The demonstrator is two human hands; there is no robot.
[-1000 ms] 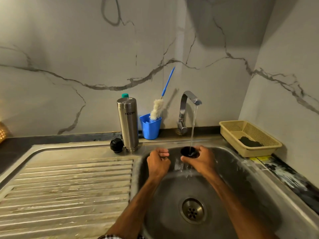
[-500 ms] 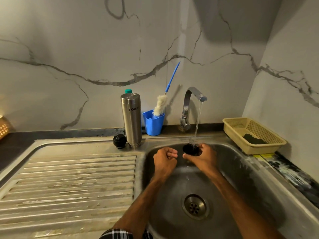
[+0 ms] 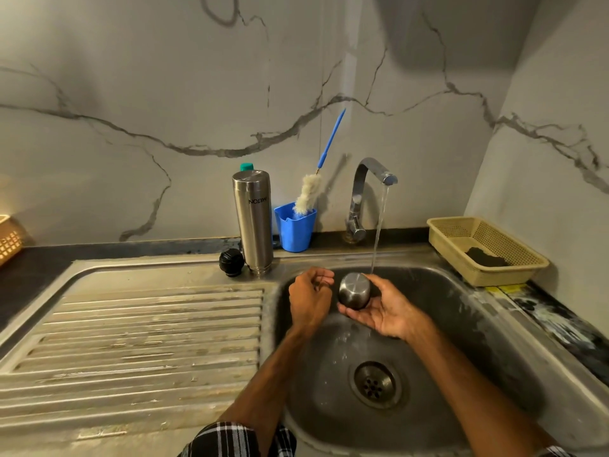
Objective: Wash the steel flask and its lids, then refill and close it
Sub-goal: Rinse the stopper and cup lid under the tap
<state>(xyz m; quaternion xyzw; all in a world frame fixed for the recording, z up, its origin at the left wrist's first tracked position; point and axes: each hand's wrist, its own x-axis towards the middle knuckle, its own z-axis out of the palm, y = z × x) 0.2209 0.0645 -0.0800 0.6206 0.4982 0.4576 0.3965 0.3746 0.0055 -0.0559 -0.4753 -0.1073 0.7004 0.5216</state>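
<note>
My right hand (image 3: pixel 385 311) holds the steel cup lid (image 3: pixel 355 289) over the sink basin (image 3: pixel 461 311), its closed steel end turned up and toward me, just beside the running water stream (image 3: pixel 379 225). Just to the lid's left, my left hand (image 3: pixel 309 298) hangs with fingers loosely curled and holds nothing. The steel flask (image 3: pixel 253 219) stands upside down on the sink's back ledge. The black inner stopper (image 3: pixel 231 262) lies beside its base on the left.
A blue cup (image 3: pixel 295 229) with a bottle brush (image 3: pixel 309 192) stands right of the flask. The tap (image 3: pixel 365 192) is running. A beige basket (image 3: pixel 484 249) holding a dark scrubber sits at the right. The ribbed drainboard (image 3: pixel 131 341) spreads left; the drain (image 3: pixel 375 384) lies below my hands.
My right hand has turned the lid over: its dark open mouth faced up under the stream before, now the steel bottom faces up. The left hand stayed beside it.
</note>
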